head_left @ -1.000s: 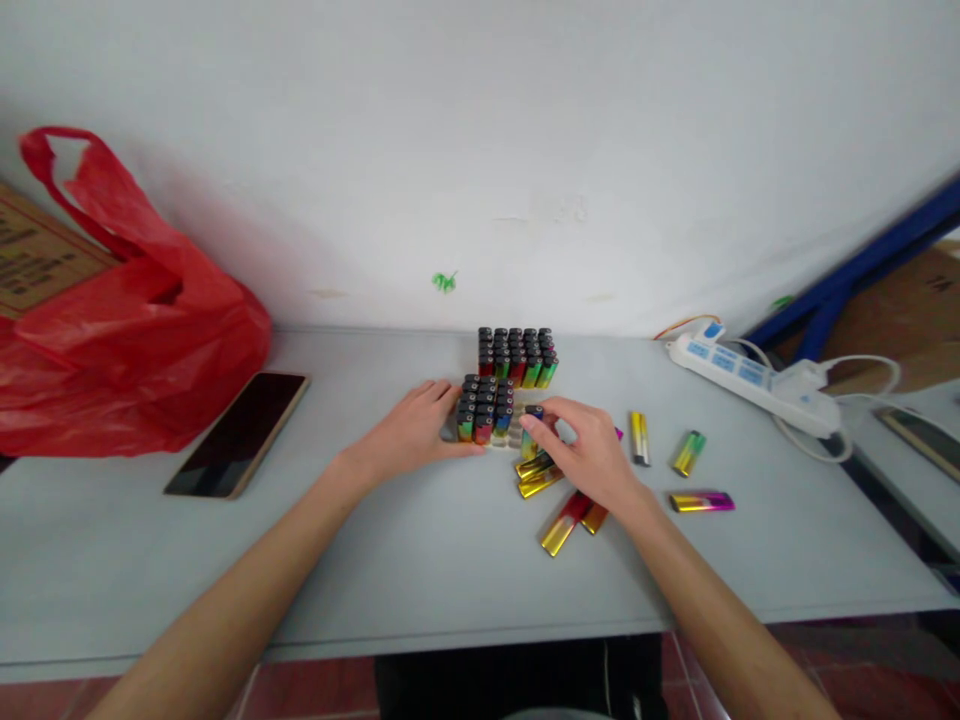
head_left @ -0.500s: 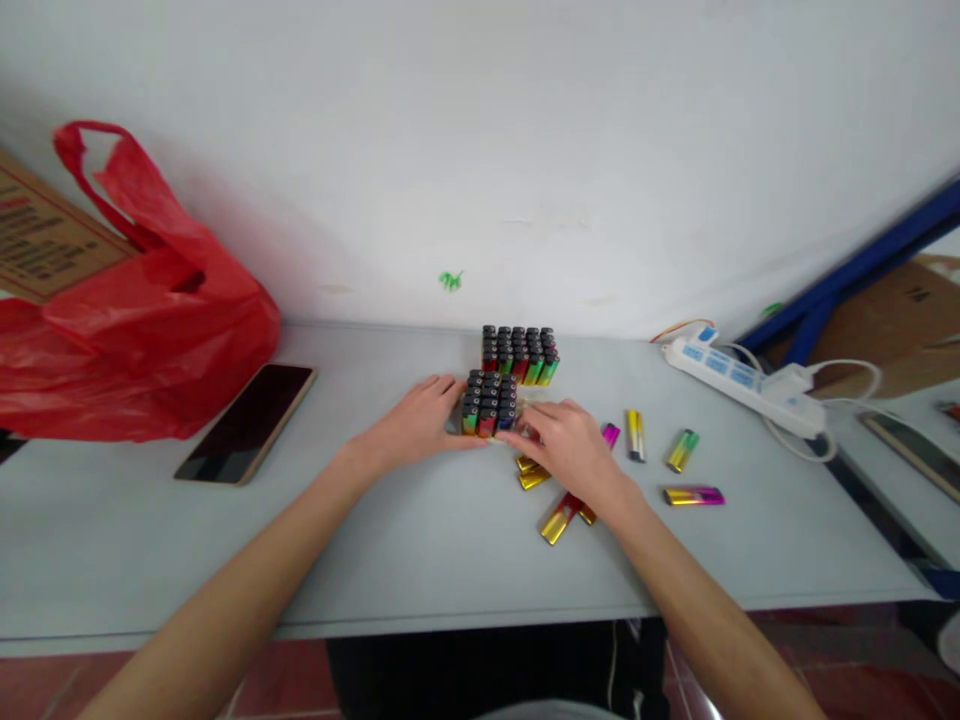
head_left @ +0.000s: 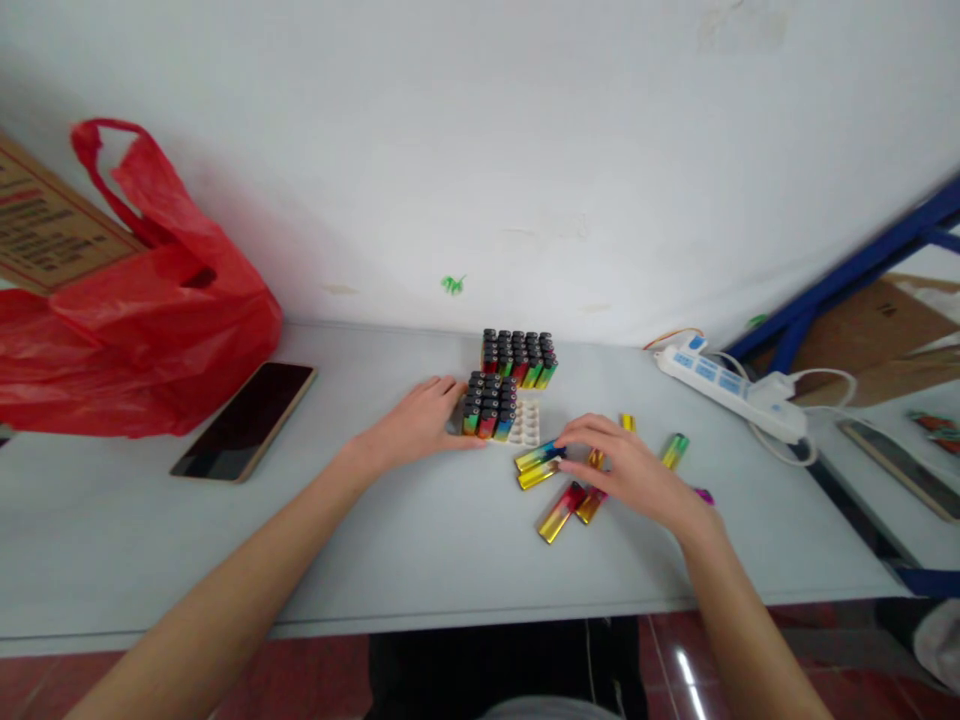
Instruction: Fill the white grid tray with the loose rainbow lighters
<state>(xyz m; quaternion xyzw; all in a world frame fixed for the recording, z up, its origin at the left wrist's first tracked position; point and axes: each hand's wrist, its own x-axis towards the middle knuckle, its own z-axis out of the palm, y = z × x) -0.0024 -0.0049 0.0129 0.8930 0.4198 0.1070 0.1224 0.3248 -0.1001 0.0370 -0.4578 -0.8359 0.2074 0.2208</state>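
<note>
My left hand (head_left: 424,418) grips the left side of a pale tray (head_left: 527,424) with its thumb in front and fingers behind. Rows of black-topped lighters (head_left: 490,405) stand upright in the tray's left part; bare holes show on its right. My right hand (head_left: 626,468) hovers over loose lighters, fingers apart. Its thumb and fingertips are at the dark end of a blue-and-yellow lighter (head_left: 538,456), which lies beside a yellow lighter (head_left: 538,474). Nearer the table's front lies a red-and-gold lighter (head_left: 559,513). The hand partly covers other lighters.
Another block of upright lighters (head_left: 519,357) stands behind the tray by the wall. A phone (head_left: 244,420) and a red plastic bag (head_left: 157,340) are on the left. On the right are a green-and-yellow lighter (head_left: 675,450) and a white power strip (head_left: 731,388).
My right hand has moved away from the tray, to the right over the loose lighters, uncovering the tray's bare holes. My left hand has stayed on the tray.
</note>
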